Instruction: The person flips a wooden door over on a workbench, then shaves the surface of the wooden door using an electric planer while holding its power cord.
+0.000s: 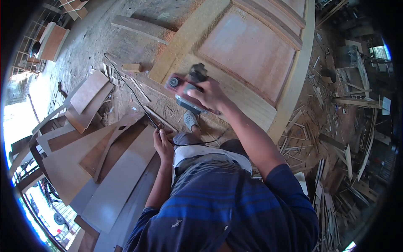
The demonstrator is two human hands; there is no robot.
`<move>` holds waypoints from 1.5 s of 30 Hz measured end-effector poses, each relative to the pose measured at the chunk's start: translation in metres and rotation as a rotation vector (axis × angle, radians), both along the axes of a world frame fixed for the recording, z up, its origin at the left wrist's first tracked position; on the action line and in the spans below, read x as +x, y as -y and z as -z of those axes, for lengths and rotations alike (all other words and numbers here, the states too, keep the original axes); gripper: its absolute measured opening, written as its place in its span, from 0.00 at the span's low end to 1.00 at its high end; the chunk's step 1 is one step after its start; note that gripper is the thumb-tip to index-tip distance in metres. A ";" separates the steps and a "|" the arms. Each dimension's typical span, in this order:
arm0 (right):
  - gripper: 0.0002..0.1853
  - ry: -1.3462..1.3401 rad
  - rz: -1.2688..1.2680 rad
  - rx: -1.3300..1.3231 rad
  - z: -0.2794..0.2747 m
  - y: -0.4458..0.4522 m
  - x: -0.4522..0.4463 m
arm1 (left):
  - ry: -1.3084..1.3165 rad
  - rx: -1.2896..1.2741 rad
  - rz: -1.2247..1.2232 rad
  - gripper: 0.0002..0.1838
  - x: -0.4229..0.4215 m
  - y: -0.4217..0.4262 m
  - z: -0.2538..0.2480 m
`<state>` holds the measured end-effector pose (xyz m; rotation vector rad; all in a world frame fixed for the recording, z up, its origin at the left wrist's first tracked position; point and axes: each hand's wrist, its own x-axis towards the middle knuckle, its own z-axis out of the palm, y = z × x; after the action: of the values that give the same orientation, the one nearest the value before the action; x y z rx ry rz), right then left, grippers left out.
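My right hand is wrapped round the handle of a red and black power tool, slightly blurred. The tool is at the lower left edge of a panelled wooden door; whether it touches the wood I cannot tell. Near my waist, to the left, my left hand has its fingers closed on a black power cord. The cord runs up and left over the floor and also passes right across my lap. Wood shavings lie on the door's upper part.
Flat boards are stacked at the left. A small wood block rests on a worn plank surface beyond the door's left edge. Wood scraps cover the ground at right. My shoe shows below the tool.
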<state>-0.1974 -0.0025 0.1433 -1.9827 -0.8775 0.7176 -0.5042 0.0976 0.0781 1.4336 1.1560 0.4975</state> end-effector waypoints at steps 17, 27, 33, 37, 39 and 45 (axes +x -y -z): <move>0.26 -0.252 -0.005 -0.141 -0.015 0.379 0.000 | 0.278 0.077 -0.275 0.19 0.001 0.132 -0.031; 0.21 -0.437 0.155 -0.088 -0.010 0.456 -0.012 | 0.231 -0.013 -0.292 0.19 0.012 0.160 -0.031; 0.21 -0.355 0.098 -0.069 -0.005 0.357 0.009 | 0.184 -0.024 -0.259 0.19 0.027 0.166 -0.042; 0.23 -0.284 0.080 0.089 0.004 0.273 0.016 | 0.184 -0.004 -0.235 0.19 0.033 0.165 -0.042; 0.24 -0.240 0.065 0.115 0.010 0.229 0.023 | 0.151 -0.031 -0.238 0.20 0.034 0.162 -0.044; 0.30 -0.132 0.039 0.074 0.006 0.085 0.043 | 0.179 -0.088 -0.240 0.20 0.034 0.156 -0.071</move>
<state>-0.1544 -0.0873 0.1368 -1.8593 -0.7743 0.7737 -0.4699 -0.0580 0.1492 1.1558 1.1954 0.7194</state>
